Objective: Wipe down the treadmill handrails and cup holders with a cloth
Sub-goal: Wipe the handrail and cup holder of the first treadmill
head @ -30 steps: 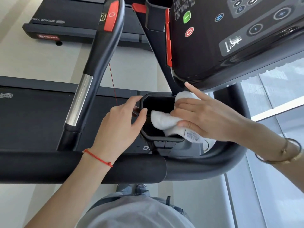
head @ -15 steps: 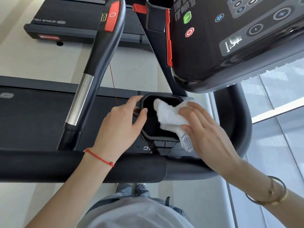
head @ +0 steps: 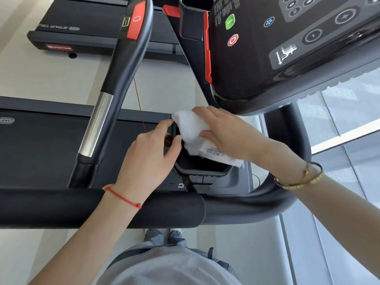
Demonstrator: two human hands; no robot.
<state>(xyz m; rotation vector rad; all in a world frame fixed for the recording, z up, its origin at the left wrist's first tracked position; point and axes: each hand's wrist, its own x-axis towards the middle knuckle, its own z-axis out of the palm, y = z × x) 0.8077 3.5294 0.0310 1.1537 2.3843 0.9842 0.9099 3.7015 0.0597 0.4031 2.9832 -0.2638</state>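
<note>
A black cup holder hangs below the treadmill console, in the middle of the view. My right hand presses a white cloth with a printed label against the holder's upper left rim and inside wall. My left hand grips the holder's left rim, thumb inside and fingers outside, touching the cloth's corner. A thick black padded handrail runs across in front of me, under both forearms. A second handrail with a chrome band and a red pad rises to the upper left.
The black console with green and red buttons overhangs the holder at the upper right. The curved right rail bends around behind my right wrist. The treadmill belt lies left, another treadmill beyond it. A glass wall is at right.
My right hand has swept the cloth from the holder's right side across to its upper left rim. My left hand has stayed on the left rim.
</note>
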